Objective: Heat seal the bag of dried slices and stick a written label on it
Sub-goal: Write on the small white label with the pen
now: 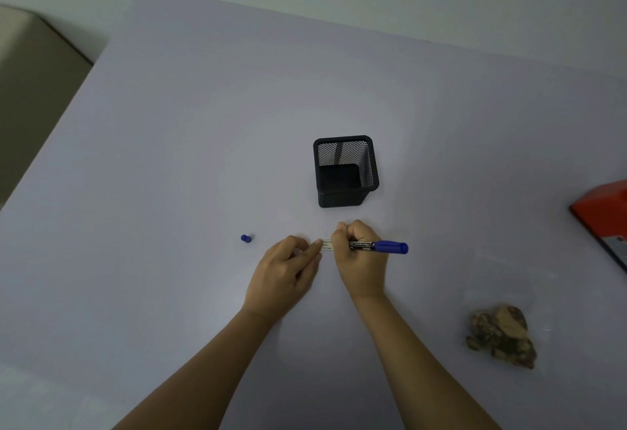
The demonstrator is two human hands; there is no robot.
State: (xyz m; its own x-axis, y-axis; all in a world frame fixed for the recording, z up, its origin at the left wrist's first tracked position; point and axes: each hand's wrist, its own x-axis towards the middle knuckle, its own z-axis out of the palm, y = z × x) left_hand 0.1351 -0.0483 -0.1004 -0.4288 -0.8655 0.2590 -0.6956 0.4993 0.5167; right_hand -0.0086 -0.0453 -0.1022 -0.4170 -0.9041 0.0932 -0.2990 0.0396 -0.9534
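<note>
A small white label [327, 245] with printed lines lies flat on the table between my hands. My left hand [285, 277] presses its fingertips on the label's left end. My right hand [359, 256] grips a blue permanent marker [383, 246], its tip hidden under my fingers at the label and its blue end pointing right. The marker's blue cap [246, 238] lies alone to the left. A clear bag of brown dried slices [502, 336] rests at the lower right, away from both hands.
A black mesh pen holder [345, 171] stands just beyond my hands. An orange device [607, 216] sits at the right edge of the view. The table [169, 158] is pale lilac, and its left edge runs diagonally.
</note>
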